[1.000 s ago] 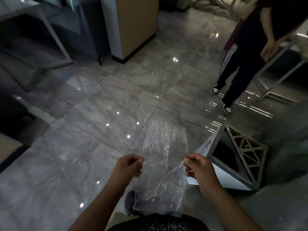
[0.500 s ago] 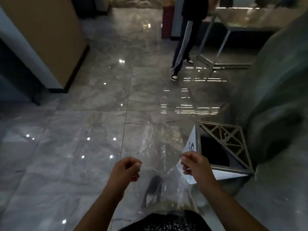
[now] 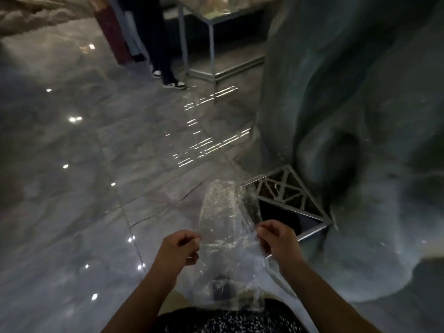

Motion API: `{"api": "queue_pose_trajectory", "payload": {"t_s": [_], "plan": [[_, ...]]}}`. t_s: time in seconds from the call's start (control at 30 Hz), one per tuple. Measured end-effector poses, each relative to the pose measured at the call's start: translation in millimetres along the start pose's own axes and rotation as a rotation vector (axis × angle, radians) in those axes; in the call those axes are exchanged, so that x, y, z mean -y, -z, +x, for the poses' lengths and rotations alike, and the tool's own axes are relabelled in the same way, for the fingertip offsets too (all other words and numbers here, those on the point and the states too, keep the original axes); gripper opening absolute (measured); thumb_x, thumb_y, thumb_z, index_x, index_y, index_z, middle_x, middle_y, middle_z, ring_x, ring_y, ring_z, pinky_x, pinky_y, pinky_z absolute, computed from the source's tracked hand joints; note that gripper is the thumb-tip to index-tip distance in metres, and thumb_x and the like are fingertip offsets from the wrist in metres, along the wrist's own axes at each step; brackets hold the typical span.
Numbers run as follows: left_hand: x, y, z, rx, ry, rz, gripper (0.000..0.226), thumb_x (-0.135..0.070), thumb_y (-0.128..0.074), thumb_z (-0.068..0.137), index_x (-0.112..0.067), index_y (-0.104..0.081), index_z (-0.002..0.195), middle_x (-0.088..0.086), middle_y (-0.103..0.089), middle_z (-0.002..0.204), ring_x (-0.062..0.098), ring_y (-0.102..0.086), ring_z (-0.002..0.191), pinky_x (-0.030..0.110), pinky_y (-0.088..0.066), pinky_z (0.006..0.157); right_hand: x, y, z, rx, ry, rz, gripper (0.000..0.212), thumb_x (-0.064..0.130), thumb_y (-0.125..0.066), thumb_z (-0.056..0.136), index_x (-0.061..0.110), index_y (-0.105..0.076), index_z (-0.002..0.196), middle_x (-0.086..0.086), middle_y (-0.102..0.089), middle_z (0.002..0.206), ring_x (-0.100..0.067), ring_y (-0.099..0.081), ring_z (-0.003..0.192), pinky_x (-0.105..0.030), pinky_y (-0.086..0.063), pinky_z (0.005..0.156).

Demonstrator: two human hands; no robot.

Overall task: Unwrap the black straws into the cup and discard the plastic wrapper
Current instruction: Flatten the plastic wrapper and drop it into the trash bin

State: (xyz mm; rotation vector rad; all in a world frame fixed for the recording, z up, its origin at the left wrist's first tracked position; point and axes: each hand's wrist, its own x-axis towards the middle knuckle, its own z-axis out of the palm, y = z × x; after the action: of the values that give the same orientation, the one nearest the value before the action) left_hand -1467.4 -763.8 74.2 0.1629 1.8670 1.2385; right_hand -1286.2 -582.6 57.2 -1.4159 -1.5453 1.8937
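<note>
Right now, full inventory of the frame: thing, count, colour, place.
plastic wrapper: one, clear, crinkled, centre, held up between both hands
bin: one, metal lattice top with a dark opening, on the floor just right of the wrapper
floor: grey glossy marble tiles, left and centre
sculpted form: one, grey-green, large, right side behind the bin
table frame: one, metal, top centre
other person's legs: one pair, dark trousers, top centre
left hand: one, pinches the wrapper's left edge
right hand: one, pinches the wrapper's right edge
</note>
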Motion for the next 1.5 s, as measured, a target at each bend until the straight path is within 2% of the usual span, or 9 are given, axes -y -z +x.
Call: {"api": "queue_pose_trajectory", "payload": {"t_s": [0.23, 0.53, 0.63, 0.73, 0.83, 1.07, 1.27, 1.4, 1.5], "plan": [[-34, -17, 68, 0.241, 0.036, 0.11, 0.006, -0.002, -0.067, 0.087, -0.003, -0.073, 0.087, 0.011, -0.069, 0.07, 0.019, -0.062, 0.06, 0.022, -0.054, 0.055, -7, 3, 5, -0.273, -0.107, 0.102, 0.011, -0.002, -0.062, 0.091, 0.004, -0.072, 0.089, -0.009, -0.064, 0.06, -0.015, -0.056, 0.052, -0.023, -0.046, 0.048], [-69, -15, 152, 0.574, 0.075, 0.437, 0.004, -0.02, -0.072, 0.084, -0.024, -0.074, 0.082, 0.001, -0.073, 0.077, 0.016, -0.068, 0.071, 0.029, -0.054, 0.059, -20, -47, -8, -0.662, -0.252, 0.263, 0.011, 0.004, -0.066, 0.091, 0.011, -0.073, 0.085, -0.005, -0.065, 0.06, -0.015, -0.059, 0.052, -0.027, -0.053, 0.054], [-80, -18, 171, 0.645, 0.084, 0.511, 0.004, -0.02, -0.072, 0.084, -0.022, -0.072, 0.087, 0.007, -0.071, 0.082, 0.02, -0.066, 0.076, 0.029, -0.051, 0.057, -22, -66, -12, -0.744, -0.28, 0.338, 0.009, 0.006, -0.066, 0.091, 0.01, -0.073, 0.087, -0.008, -0.066, 0.069, -0.016, -0.06, 0.055, -0.028, -0.053, 0.056], [-87, -23, 183, 0.723, 0.083, 0.548, 0.006, -0.017, -0.07, 0.085, -0.021, -0.072, 0.082, 0.005, -0.068, 0.072, 0.019, -0.062, 0.069, 0.025, -0.047, 0.048, -21, -78, -14, -0.8, -0.282, 0.425, 0.007, 0.006, -0.065, 0.091, 0.008, -0.072, 0.088, -0.009, -0.066, 0.07, -0.014, -0.058, 0.053, -0.028, -0.051, 0.054], [-90, -28, 186, 0.781, 0.103, 0.593, 0.003, -0.016, -0.068, 0.087, -0.017, -0.07, 0.086, 0.006, -0.067, 0.073, 0.021, -0.062, 0.069, 0.027, -0.048, 0.052, -22, -85, -15, -0.873, -0.299, 0.488, 0.006, 0.005, -0.065, 0.092, 0.004, -0.07, 0.089, -0.01, -0.063, 0.068, -0.013, -0.055, 0.049, -0.027, -0.049, 0.049], [-92, -54, 180, 0.799, 0.183, 0.562, 0.006, -0.003, -0.061, 0.091, -0.006, -0.064, 0.087, 0.011, -0.059, 0.07, 0.02, -0.057, 0.058, 0.024, -0.049, 0.048, -36, -78, -11, -0.879, -0.373, 0.62, 0.008, 0.005, -0.062, 0.093, -0.001, -0.068, 0.093, -0.009, -0.06, 0.068, -0.012, -0.054, 0.049, -0.025, -0.048, 0.048], [-81, -67, 177, 0.752, 0.224, 0.594, 0.009, -0.008, -0.062, 0.091, -0.005, -0.066, 0.099, 0.008, -0.063, 0.069, 0.016, -0.061, 0.056, 0.026, -0.052, 0.046, -48, -56, -5, -0.796, -0.461, 0.583, 0.008, 0.004, -0.061, 0.094, 0.0, -0.066, 0.089, -0.011, -0.061, 0.072, -0.014, -0.054, 0.05, -0.029, -0.049, 0.052], [-74, -77, 176, 0.713, 0.311, 0.507, 0.005, -0.003, -0.061, 0.091, -0.003, -0.065, 0.093, 0.006, -0.059, 0.058, 0.017, -0.055, 0.048, 0.025, -0.045, 0.043, -52, -46, -3, -0.773, -0.519, 0.567, 0.012, 0.0, -0.058, 0.093, -0.011, -0.064, 0.095, -0.012, -0.057, 0.068, -0.013, -0.052, 0.044, -0.028, -0.045, 0.047], [-74, -85, 178, 0.699, 0.367, 0.513, 0.002, -0.003, -0.062, 0.09, -0.002, -0.064, 0.09, 0.005, -0.058, 0.055, 0.014, -0.054, 0.042, 0.022, -0.045, 0.04, -51, -42, 0, -0.774, -0.531, 0.601, 0.011, 0.0, -0.058, 0.093, -0.008, -0.064, 0.088, -0.011, -0.057, 0.064, -0.014, -0.054, 0.043, -0.028, -0.046, 0.047]]}}
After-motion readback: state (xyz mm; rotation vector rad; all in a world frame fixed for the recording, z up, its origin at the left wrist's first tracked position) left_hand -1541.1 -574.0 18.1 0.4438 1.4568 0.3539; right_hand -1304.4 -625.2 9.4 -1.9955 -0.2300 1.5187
